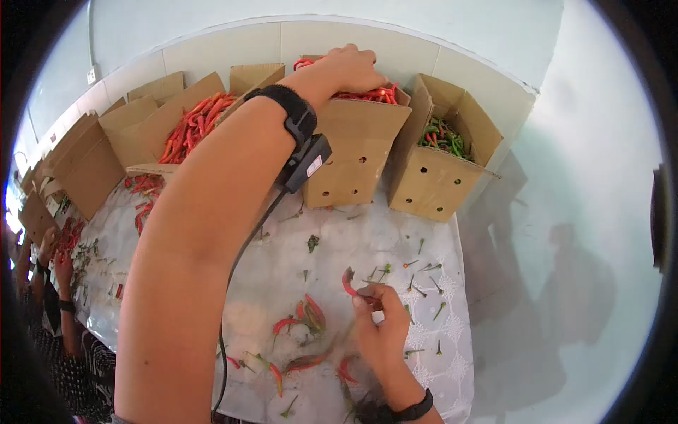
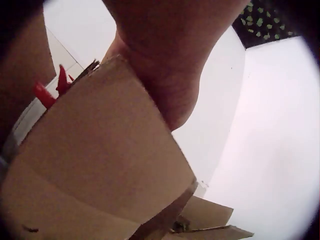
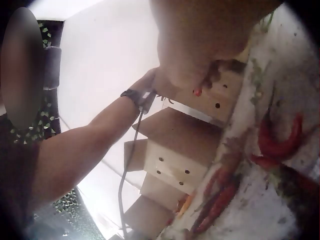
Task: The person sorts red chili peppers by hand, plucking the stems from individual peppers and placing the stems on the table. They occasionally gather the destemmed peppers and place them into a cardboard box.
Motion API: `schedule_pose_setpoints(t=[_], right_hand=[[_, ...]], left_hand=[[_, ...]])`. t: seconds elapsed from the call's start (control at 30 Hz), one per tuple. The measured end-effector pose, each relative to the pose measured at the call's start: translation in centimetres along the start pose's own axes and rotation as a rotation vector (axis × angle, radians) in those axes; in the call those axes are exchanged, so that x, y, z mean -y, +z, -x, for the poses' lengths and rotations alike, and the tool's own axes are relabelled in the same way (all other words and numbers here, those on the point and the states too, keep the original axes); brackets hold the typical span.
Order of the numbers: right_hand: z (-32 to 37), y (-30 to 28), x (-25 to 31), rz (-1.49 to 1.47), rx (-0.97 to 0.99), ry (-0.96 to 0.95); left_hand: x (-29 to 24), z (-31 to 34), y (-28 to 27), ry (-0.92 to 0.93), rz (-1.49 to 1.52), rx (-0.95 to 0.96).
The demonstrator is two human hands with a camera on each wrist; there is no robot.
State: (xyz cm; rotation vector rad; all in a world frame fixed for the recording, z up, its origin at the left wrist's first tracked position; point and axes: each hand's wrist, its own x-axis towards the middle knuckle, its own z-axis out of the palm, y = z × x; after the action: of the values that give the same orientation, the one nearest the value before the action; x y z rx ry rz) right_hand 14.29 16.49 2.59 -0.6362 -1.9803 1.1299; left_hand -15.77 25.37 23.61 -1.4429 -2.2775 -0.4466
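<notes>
Over the table [image 1: 332,240], right hand [image 1: 382,325] pinches a red chilli [image 1: 348,283]; left hand [image 1: 353,69] atop box [image 1: 357,145], grip hidden, can't tell. Chilli likely light, slick, bruisable: best held mid-body, gently.

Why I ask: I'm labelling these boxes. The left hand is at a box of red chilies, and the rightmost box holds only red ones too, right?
Not quite: the rightmost box holds mostly green chilies, as the head view shows. The left hand is indeed at a box of red chilies.
</notes>
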Motion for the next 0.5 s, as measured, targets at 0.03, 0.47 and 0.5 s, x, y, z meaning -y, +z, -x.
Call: schedule_pose_setpoints(t=[0.03, 0.47, 0.5], right_hand=[[0.0, 0.0, 0.2, -0.083, 0.017, 0.03], [0.7, -0.5, 1.3, -0.5, 0.196, 0.074], [0.9, -0.4, 1.4, -0.495, 0.216, 0.068]], left_hand=[[-0.4, 0.5, -0.3, 0.011, 0.006, -0.055], [-4.5, 29.4, -1.3, -0.219, 1.127, 0.202], [-4.4, 31.1, -0.9, -0.259, 1.134, 0.237]])
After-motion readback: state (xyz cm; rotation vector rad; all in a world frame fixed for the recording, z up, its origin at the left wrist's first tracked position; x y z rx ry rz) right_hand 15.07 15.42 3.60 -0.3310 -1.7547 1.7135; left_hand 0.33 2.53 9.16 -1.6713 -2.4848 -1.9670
